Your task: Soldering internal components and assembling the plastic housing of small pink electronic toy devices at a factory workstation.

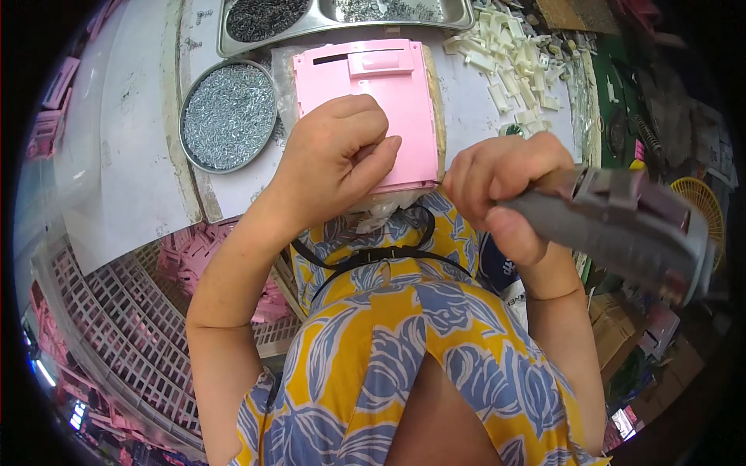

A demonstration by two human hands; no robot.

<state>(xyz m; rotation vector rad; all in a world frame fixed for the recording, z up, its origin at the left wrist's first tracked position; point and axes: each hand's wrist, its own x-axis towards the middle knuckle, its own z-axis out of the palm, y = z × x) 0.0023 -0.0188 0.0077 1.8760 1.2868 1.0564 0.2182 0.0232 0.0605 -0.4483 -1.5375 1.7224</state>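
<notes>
We look straight down at a person in a yellow and blue patterned dress, seated or standing at a worktable [136,140]. In the middle, near the edge closest to the body, lies a flat pink plastic panel [408,124] with a slot and a raised block at its far end. The left hand [338,151] is over the panel, fingers curled into a loose fist — we cannot tell whether anything is tucked inside. The right hand [513,179] is wrapped round a dark grey power tool [598,233], its thin tip at the panel's near right corner. To the panel's left, a round dish [221,170] brims with small silvery screws [229,116]; beyond it stands a divided metal tray [317,19]. White plastic parts [513,66] lie heaped at far right — and pink pieces [194,252] fill part of a lattice basket [85,272] at lower left.
</notes>
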